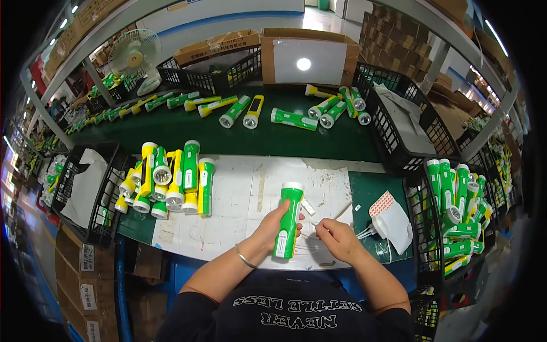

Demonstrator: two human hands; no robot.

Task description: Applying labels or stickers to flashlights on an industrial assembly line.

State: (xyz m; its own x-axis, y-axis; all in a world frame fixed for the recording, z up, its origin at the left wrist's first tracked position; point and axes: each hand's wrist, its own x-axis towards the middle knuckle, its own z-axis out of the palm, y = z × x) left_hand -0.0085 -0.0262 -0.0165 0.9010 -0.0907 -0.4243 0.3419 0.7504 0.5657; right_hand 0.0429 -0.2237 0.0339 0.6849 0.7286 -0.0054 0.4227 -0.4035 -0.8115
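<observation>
Flashlight (286,228), one, smooth green plastic with a round white head, is over a flat white sheet (228,228), the left hand (269,229) gripping it; right hand (340,240) curls its fingers, but I cannot tell if they pinch anything; one shiny bracelet (245,257) circles the left wrist.

Worn are a dark, white-lettered T-shirt (285,305) and a silvery bangle (244,259).

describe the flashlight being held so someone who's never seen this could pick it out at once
On the dark green bench, find the large white sheet. Right of its middle, the left hand grips a green flashlight, its white head toward the bench's far side. Unlike the clustered flashlights at the sheet's left end, it is in a hand.
</observation>
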